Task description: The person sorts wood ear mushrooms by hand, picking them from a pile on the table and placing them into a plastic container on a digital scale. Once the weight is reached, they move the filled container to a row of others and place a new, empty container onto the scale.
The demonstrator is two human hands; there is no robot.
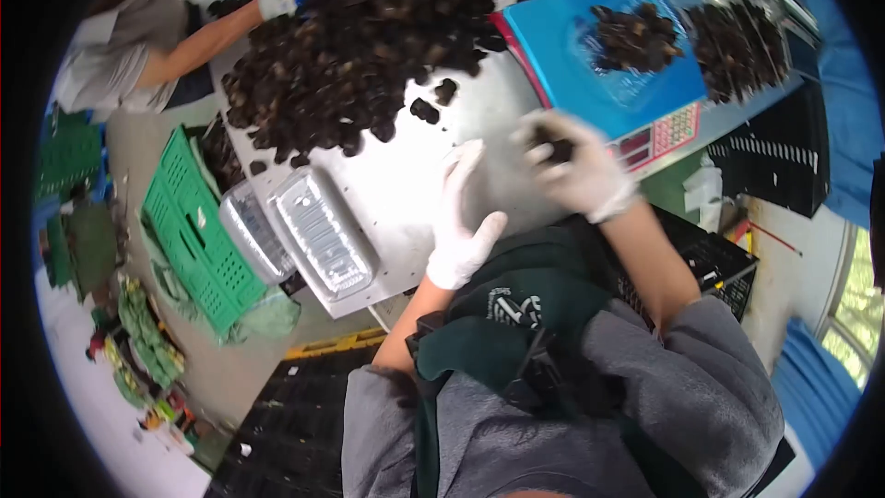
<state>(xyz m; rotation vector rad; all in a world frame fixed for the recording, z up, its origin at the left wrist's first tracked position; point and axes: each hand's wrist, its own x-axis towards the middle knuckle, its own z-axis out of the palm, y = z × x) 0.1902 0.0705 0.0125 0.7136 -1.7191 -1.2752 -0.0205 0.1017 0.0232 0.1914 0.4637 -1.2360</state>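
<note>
My left hand (461, 221), in a white glove, lies over the metal table with fingers straight and thumb apart, holding nothing. My right hand (581, 166), gloved too and a little blurred, is closed around a dark brown mushroom-like piece (551, 146) in front of the scale. The blue-topped scale (562, 37) has a red and white keypad and bears a clear plastic tray (590, 51) with a clump of dark pieces (638, 37). A large heap of the same dark pieces (369, 46) spreads over the table beyond my left hand.
Clear trays (318, 231) lie at the table's left corner, beside a green crate (198, 231). A co-worker's gloved hand (278, 0) is at the heap's far left. More dark pieces (737, 51) stand right of the scale. Black crates (691, 263) are at my right.
</note>
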